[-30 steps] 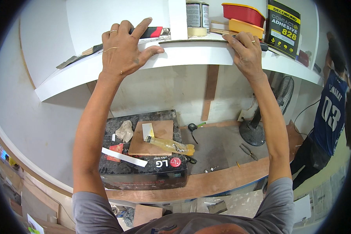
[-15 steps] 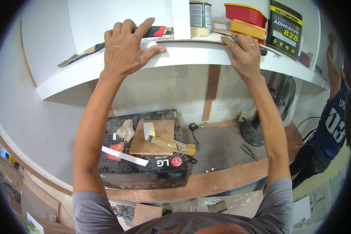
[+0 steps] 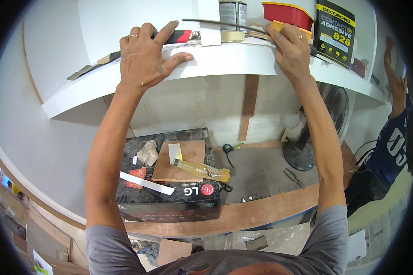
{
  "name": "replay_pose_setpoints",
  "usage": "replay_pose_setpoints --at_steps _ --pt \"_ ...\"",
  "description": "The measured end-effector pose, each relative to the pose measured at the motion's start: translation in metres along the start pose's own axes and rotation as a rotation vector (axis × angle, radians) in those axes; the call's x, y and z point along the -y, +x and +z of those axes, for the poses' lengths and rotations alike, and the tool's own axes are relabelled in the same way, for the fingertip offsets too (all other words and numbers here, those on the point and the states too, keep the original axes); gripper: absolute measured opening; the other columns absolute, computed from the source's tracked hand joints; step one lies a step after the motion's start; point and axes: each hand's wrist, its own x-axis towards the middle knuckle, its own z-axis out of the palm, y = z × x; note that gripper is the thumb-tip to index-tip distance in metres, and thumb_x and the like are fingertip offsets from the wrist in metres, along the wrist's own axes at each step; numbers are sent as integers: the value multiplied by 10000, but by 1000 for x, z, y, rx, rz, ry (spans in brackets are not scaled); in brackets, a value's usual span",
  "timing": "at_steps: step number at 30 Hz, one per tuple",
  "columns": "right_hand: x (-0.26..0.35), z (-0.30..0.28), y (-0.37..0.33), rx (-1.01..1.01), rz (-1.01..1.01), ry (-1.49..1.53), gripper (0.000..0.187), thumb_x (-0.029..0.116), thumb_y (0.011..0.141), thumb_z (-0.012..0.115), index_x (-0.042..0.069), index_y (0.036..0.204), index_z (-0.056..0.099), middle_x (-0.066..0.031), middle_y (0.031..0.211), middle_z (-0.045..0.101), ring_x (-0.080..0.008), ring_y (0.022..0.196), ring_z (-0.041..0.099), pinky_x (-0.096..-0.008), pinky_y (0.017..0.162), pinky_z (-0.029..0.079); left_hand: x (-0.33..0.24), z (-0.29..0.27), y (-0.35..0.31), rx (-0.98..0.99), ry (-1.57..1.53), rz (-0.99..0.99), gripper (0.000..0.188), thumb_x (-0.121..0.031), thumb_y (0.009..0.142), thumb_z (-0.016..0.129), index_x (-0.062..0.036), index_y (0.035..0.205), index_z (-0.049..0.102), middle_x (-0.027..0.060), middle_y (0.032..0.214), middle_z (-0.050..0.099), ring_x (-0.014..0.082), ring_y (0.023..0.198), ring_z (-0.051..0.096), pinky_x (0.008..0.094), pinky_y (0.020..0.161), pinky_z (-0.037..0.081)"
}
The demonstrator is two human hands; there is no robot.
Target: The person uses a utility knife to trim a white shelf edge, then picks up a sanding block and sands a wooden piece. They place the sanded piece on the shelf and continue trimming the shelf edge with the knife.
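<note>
My right hand (image 3: 291, 50) is closed around a long, narrow, dark metal file (image 3: 225, 23), its black handle end (image 3: 313, 50) showing past the palm. The file's tip is lifted above the white shelf (image 3: 225, 59) and crosses in front of a white upright strip (image 3: 209, 27). My left hand (image 3: 144, 55) rests on the shelf edge with fingers spread and thumb stretched out. Behind its fingers lies a tool with a black-and-red handle (image 3: 181, 36); part of it is hidden. A dark flat piece (image 3: 94, 66) lies left of that hand.
On the shelf stand a can (image 3: 234, 13), a tape roll (image 3: 232, 35), a red tub (image 3: 287, 16) and a black-and-yellow adhesive container (image 3: 335, 32). Below are a black box (image 3: 170, 211) bearing a bottle (image 3: 199, 169), pliers (image 3: 293, 178) and a fan (image 3: 300, 151). A person (image 3: 381, 156) stands at right.
The file has risen from the shelf edge, its tip swinging up and to the left. My right hand has shifted slightly right; my left hand has barely moved.
</note>
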Motion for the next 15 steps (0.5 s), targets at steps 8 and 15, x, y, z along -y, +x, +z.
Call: replay_pose_setpoints --at_steps 8,15 --pt "-29 -33 -22 70 26 134 286 33 832 752 88 1112 780 -32 917 602 -234 874 618 -404 787 498 4 4 -3 -77 -22 28 841 -859 826 639 -243 1395 704 88 1014 643 275 1008 596 479 875 416" --pt "-20 -20 -19 175 -92 112 317 41 850 743 100 1161 770 -39 957 613 -228 894 619 -374 793 486 3 8 -2 -39 -5 8 855 -880 834 599 -249 1403 695 85 1018 640 277 1019 598 489 899 416"
